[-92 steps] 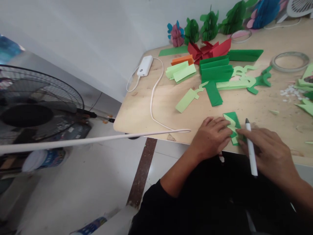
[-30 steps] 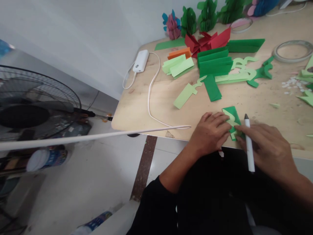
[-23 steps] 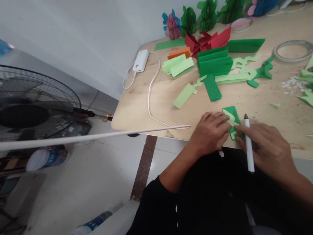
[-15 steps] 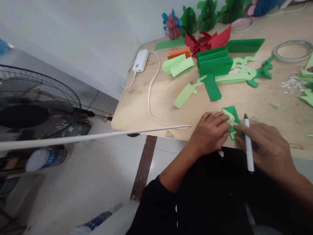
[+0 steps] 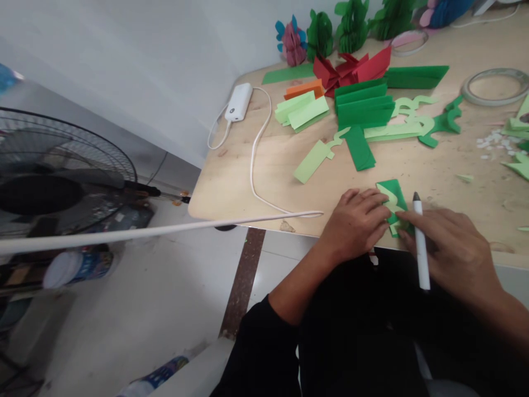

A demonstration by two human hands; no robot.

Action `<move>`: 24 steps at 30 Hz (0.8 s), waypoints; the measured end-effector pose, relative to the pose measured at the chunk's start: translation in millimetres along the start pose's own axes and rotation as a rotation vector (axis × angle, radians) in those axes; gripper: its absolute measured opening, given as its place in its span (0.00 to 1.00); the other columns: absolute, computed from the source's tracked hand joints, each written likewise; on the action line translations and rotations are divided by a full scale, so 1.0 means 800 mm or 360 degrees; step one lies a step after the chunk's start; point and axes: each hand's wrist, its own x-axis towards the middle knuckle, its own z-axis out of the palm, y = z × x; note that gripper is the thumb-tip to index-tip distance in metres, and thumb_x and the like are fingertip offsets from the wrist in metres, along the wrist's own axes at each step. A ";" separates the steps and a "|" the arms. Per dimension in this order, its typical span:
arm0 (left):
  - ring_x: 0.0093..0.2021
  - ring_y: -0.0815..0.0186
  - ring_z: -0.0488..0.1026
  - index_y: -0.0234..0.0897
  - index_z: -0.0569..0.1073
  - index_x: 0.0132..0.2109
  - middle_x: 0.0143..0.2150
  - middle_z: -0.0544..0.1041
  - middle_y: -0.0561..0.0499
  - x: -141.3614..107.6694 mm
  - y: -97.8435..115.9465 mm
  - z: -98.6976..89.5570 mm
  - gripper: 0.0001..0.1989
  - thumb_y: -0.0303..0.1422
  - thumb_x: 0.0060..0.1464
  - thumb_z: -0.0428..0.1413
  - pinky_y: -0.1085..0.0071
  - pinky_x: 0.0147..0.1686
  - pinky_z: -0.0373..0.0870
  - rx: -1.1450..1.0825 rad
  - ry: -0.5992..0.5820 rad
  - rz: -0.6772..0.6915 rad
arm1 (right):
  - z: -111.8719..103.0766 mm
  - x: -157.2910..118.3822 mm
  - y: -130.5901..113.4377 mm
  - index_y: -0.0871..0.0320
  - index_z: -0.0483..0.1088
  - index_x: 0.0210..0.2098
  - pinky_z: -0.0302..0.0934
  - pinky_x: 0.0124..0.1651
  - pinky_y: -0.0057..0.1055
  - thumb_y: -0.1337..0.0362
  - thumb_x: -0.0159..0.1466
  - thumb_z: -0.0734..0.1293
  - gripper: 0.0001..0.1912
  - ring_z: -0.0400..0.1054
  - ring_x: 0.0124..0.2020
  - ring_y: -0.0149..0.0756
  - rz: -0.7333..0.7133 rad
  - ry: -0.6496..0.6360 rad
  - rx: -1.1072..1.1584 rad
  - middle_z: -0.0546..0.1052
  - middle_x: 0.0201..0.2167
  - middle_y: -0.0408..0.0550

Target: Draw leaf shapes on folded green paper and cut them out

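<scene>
A folded dark green paper (image 5: 392, 187) lies near the table's front edge, with a light green paper cutout (image 5: 390, 202) on top. My left hand (image 5: 356, 223) rests over their left side, fingers stretched out and bent slightly down, pressing on the papers. In my right hand (image 5: 457, 245) is a white pen (image 5: 421, 248), its dark tip pointing up and away from the paper. My right fingertips touch the lower right of the papers, partly covering them. Below my left hand, a small red and white item (image 5: 373, 257) shows, too unclear to name.
Behind my hands lie folded green papers (image 5: 366, 110), light green papers (image 5: 303, 110), red papers (image 5: 351, 69) and curved cutouts (image 5: 444, 122). A tape roll (image 5: 496, 87) sits at the right. A white cable (image 5: 254, 160) crosses the table's left side. A fan (image 5: 61, 176) stands left.
</scene>
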 end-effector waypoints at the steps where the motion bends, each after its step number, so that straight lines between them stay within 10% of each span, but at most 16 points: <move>1: 0.65 0.60 0.65 0.37 0.76 0.48 0.59 0.75 0.45 0.000 0.000 0.000 0.13 0.33 0.67 0.48 0.59 0.63 0.59 -0.0005 0.0021 0.0002 | 0.000 0.000 0.000 0.55 0.72 0.53 0.61 0.41 0.37 0.68 0.61 0.69 0.20 0.73 0.38 0.43 -0.0009 -0.0002 -0.0003 0.80 0.35 0.49; 24: 0.65 0.57 0.65 0.36 0.76 0.48 0.59 0.75 0.43 0.000 0.002 0.000 0.13 0.36 0.65 0.50 0.57 0.63 0.58 -0.0058 0.0032 -0.0010 | 0.002 -0.001 -0.002 0.56 0.71 0.50 0.61 0.41 0.37 0.68 0.62 0.68 0.16 0.72 0.38 0.43 -0.0006 -0.0031 -0.0025 0.79 0.36 0.50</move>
